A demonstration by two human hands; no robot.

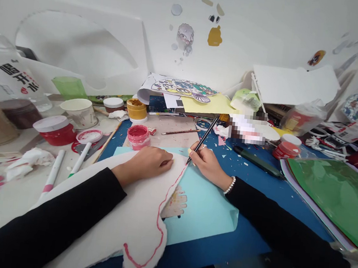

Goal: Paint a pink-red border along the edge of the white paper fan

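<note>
My right hand (209, 165) is closed around a slim black paintbrush (207, 132). The brush tip touches the edge of a large white cut-out board (126, 209) that looks like foam. From that tip a wavy pink-red line (158, 215) follows the board's edge down and around a rounded lobe. My left hand (146, 164) rests on the board with its fingers curled in, and nothing shows in it. Just beyond the left hand stands an uncapped jar of pink-red paint (138, 137). Light blue paper (204, 213) lies under the board's right edge.
Paint jars (54, 130), a paper cup (80, 113) and white markers (55, 172) stand or lie on the left. A dark green utility knife (259, 163) lies to the right, near green sheets (335, 193). A thin brush (181, 132) and drawings (184, 87) are at the back.
</note>
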